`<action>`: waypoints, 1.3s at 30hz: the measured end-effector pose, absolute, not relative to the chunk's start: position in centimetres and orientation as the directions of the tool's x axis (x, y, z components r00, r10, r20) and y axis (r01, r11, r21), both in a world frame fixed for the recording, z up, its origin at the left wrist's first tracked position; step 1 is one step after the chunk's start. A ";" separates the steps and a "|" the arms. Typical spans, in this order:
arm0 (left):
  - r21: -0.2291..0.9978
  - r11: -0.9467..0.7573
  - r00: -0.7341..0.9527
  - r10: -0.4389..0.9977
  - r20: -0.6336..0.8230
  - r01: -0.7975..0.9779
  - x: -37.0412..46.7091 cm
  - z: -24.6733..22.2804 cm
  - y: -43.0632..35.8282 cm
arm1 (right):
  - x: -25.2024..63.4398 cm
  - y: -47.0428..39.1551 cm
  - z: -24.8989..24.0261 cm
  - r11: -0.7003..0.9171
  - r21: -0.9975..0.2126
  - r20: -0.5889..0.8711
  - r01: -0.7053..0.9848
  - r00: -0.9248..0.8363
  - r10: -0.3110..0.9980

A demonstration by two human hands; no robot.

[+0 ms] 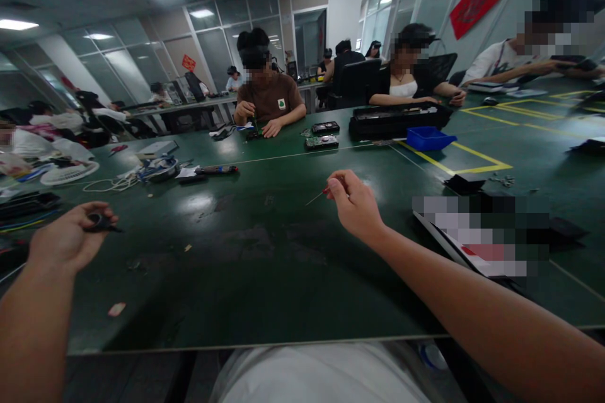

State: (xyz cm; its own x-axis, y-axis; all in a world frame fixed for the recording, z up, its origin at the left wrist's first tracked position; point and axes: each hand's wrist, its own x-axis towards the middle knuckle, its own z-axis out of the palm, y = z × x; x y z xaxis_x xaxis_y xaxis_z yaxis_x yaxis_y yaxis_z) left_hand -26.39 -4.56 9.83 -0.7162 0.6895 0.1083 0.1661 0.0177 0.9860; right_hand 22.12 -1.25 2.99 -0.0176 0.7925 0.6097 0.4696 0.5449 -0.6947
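My left hand (63, 236) is over the left side of the green table, its fingers closed around a small black part (99, 222) with a pointed end; its exact kind I cannot make out. Near the middle of the table, my right hand (357, 204) grips a thin screwdriver (316, 198). Its slim shaft points left and down, and a bit of red handle shows between the fingers. The shaft's tip appears apart from any object. My two hands are far from each other.
The green table (227, 302) bears a larger screwdriver (217, 170), tangled cables (158, 169), hard drives (322, 142), a blue bin (429, 138), a long black casing (399, 121) and loose screws (503, 180). A partly blurred white item (454, 245) lies right. Co-workers sit opposite.
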 end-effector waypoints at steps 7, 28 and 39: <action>0.996 -0.050 -0.350 0.937 0.019 -0.080 -15.5 9.2 -1.6 | 22.1 -1.3 2.8 0.532 -0.707 0.594 0.466 -0.017 0.804; 0.694 -0.412 0.355 0.905 0.235 0.590 0.5 0.1 1.2 | 21.7 -2.3 2.9 0.569 -0.744 0.601 0.349 -0.022 0.799; 0.617 -0.472 0.354 0.881 0.313 0.630 0.6 0.5 0.5 | 21.4 -1.9 2.5 0.569 -0.720 0.595 0.397 -0.066 0.801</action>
State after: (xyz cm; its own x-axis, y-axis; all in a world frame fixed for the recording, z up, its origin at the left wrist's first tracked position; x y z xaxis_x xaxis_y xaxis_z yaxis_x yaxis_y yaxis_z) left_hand 0.56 0.50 0.54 0.3541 0.8813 0.3129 0.6297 -0.4720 0.6170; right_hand 21.37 -1.93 2.51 -0.0664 0.8006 0.5955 0.3969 0.5687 -0.7204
